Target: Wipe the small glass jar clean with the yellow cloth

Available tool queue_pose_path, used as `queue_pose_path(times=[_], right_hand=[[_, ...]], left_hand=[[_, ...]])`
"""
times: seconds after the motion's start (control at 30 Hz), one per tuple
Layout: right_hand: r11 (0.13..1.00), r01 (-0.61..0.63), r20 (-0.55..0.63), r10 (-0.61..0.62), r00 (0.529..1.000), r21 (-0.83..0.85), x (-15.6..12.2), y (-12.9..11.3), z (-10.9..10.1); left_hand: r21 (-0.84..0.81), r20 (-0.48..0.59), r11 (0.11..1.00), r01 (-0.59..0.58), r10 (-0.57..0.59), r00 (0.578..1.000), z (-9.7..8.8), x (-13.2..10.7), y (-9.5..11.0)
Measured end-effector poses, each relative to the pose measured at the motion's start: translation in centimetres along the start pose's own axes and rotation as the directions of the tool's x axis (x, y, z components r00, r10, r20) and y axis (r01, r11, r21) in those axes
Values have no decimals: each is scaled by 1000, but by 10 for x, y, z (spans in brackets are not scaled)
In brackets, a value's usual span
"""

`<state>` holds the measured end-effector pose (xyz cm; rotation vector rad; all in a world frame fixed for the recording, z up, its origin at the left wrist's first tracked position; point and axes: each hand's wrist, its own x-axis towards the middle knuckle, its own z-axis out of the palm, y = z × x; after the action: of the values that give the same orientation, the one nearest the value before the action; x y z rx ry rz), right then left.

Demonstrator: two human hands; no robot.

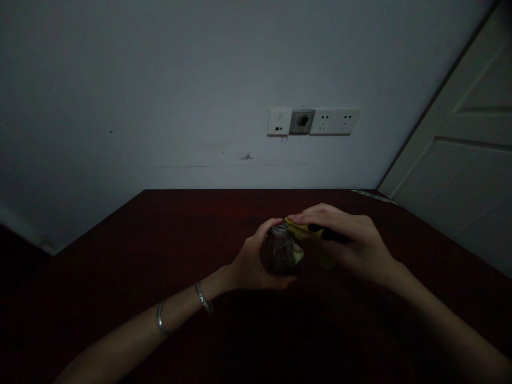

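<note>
My left hand [260,261] is wrapped round a dark, shiny, roundish thing [278,253], thumb on top and fingers below. A pale yellowish patch shows on its right side; the dim light hides its exact kind. My right hand [352,234] is closed on a yellow-and-black hand tool [306,228]. The tool's yellow end touches or nearly touches the top right of the round thing. Under my right hand a dull yellowish shape [325,260] is partly visible, too dark to name. Both hands are above a dark red table [180,229].
The table's far edge meets a pale wall [180,96] with a row of sockets and switch plates [314,122]. A panelled white door [472,149] stands to the right. A thin pale strip [372,196] lies at the table's back right corner.
</note>
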<state>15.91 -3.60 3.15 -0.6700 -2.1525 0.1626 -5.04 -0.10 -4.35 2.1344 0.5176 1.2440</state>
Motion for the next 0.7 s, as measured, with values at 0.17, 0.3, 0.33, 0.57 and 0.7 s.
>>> queue_pose_path(times=[0.17,0.3,0.33,0.57,0.7], right_hand=[[999,5,25,-6,1000,40,2,-3,0],[995,10,71,-17,997,97,3,-10,-2],[995,11,79,-19,997,101,4,-10,-2],[999,24,43,-26,999,43,2,0,-2],[999,-25,47,23,999,46,0,6,0]], left_hand=[[7,-8,999,50,-50,999,0,3,-1],[21,-29,994,111,-110,993,-1,3,-2],[29,-32,993,115,-114,993,-1,2,-3],[106,31,994,-29,26,999,0,1,-3],[78,90,994,-81,74,993,5,0,-1]])
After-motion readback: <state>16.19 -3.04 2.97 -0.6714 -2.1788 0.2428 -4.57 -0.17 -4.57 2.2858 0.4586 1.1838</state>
